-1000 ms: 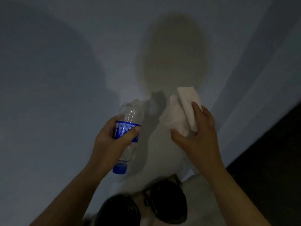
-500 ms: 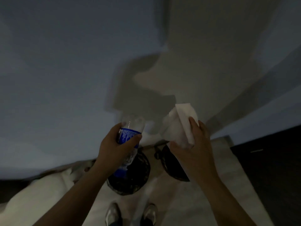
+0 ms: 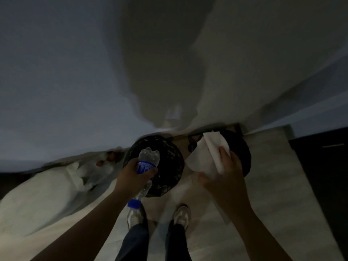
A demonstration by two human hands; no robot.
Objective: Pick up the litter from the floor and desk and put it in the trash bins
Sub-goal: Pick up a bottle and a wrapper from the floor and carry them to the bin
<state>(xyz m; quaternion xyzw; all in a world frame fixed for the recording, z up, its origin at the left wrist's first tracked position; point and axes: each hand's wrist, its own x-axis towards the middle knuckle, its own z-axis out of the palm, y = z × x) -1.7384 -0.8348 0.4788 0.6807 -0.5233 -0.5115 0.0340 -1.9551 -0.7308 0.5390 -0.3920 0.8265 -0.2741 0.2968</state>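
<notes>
My left hand (image 3: 134, 174) grips a clear plastic bottle (image 3: 147, 160) with a blue label, its blue cap pointing down toward me. The bottle hangs over the left black trash bin (image 3: 170, 166). My right hand (image 3: 225, 178) holds a crumpled white tissue (image 3: 209, 153) with thumb below and fingers on top. The tissue is in front of the right black trash bin (image 3: 242, 151), partly covering its rim. Both bins stand on the pale floor against the wall.
A grey wall (image 3: 75, 72) fills the upper view, with my shadow on it. A white bag or cloth (image 3: 56, 187) lies on the floor left of the bins. My two shoes (image 3: 180, 215) stand just behind the bins. A dark panel (image 3: 323, 166) is at the right.
The view has tilted down, so the two bins and my feet now show fully. Both hands have come lower, over the bins, still holding the bottle and the tissue.
</notes>
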